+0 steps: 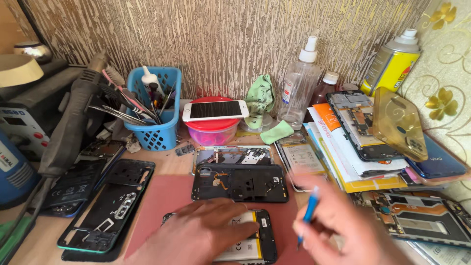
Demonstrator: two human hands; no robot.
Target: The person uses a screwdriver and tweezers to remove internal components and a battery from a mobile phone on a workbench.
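Head camera, looking down at the bench. My left hand (196, 234) lies flat, fingers spread and pressing on the opened phone (250, 238) at the near edge of the red mat (167, 196); nothing is gripped, the palm just pins the phone down. The phone lies back-up with its cover off, a pale battery showing under my fingertips.

My right hand (343, 230) is just beside it, blurred, fingers closed around a blue screwdriver (309, 211) held nearly upright, tip pointing down, near the phone's right edge. I cannot tell whether the tip touches anything.

Just beyond the phone, on the mat, lies a black inner frame (240, 182), and behind that another stripped phone body (233, 156). To the left, a black back shell (110, 206) lies well apart from my hands, angled across the table.

Further back, a blue basket (162, 130) full of tools stands against the wall, and a white phone (216, 110) rests face-up on a red-lidded tub (212, 132). A clear spray bottle (299, 88) and a yellow can (392, 64) stand to the right, above a stack of papers carrying another open phone (360, 125) and a yellowish case (400, 122).
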